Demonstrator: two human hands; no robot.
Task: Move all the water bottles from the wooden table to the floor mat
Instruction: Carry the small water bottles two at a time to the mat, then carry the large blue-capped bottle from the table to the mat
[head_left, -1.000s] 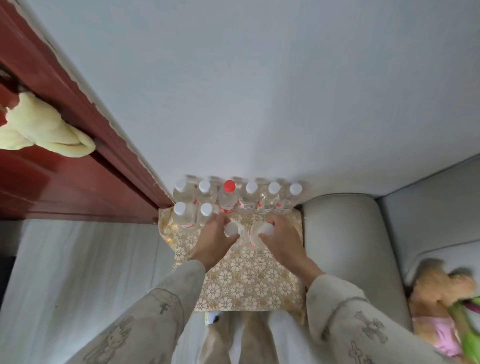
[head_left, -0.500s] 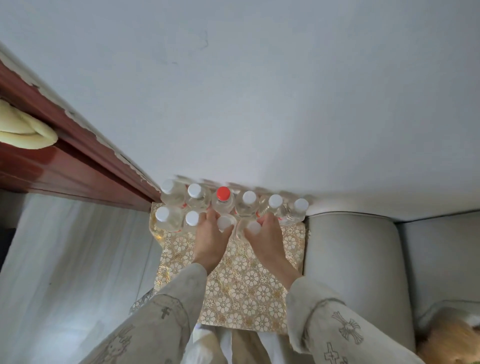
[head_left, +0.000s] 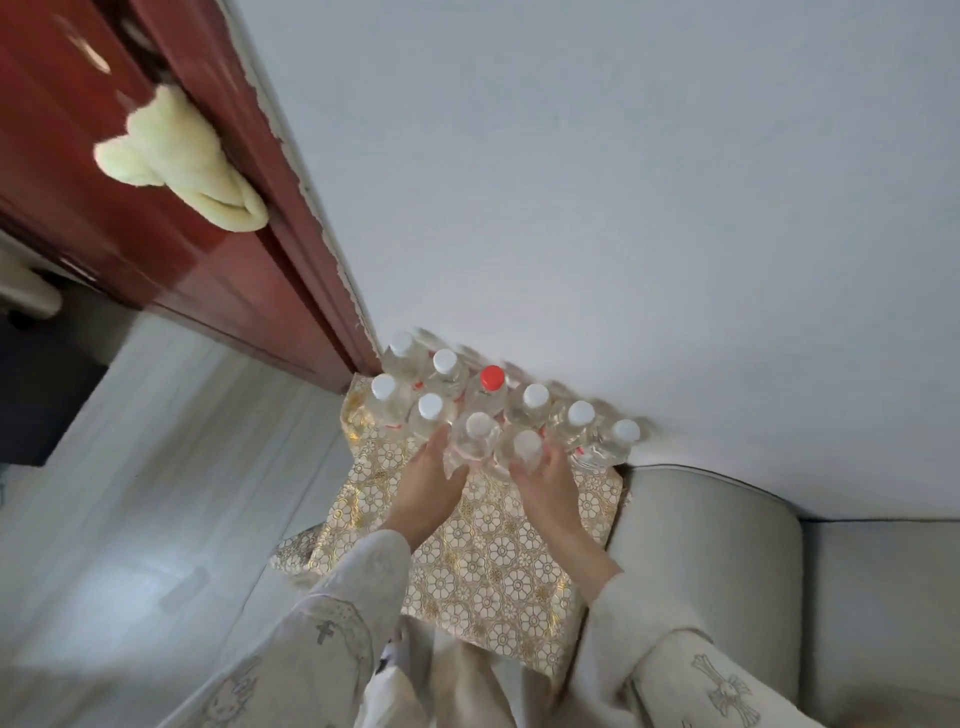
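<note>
Left hand: the left hand (head_left: 427, 480) is curling round a clear white-capped bottle (head_left: 475, 439), fingers wrapped on its body, apparently seating it upright in the front row.
Right hand: the right hand (head_left: 550, 480) is gripping a second white-capped bottle (head_left: 524, 449) the same way, just beside the first.
Bottles: the set-down water bottles (head_left: 441, 384) are standing packed against the white wall (head_left: 597, 182), caps up; one red-capped bottle (head_left: 491, 387) is sitting mid-row.
Mat: the floor mat (head_left: 493, 566) is lying flat, glossy, gold with a white flower pattern, probably keeping the bottles off the pale floor.
Materials: thin, transparent, ribbed plastic, likely denting under a firm squeeze.
Surroundings: a grey upholstered sofa arm (head_left: 701, 545) is bordering the mat; a yellow plush towel (head_left: 182, 161) is hanging on the red wooden door (head_left: 156, 249).
</note>
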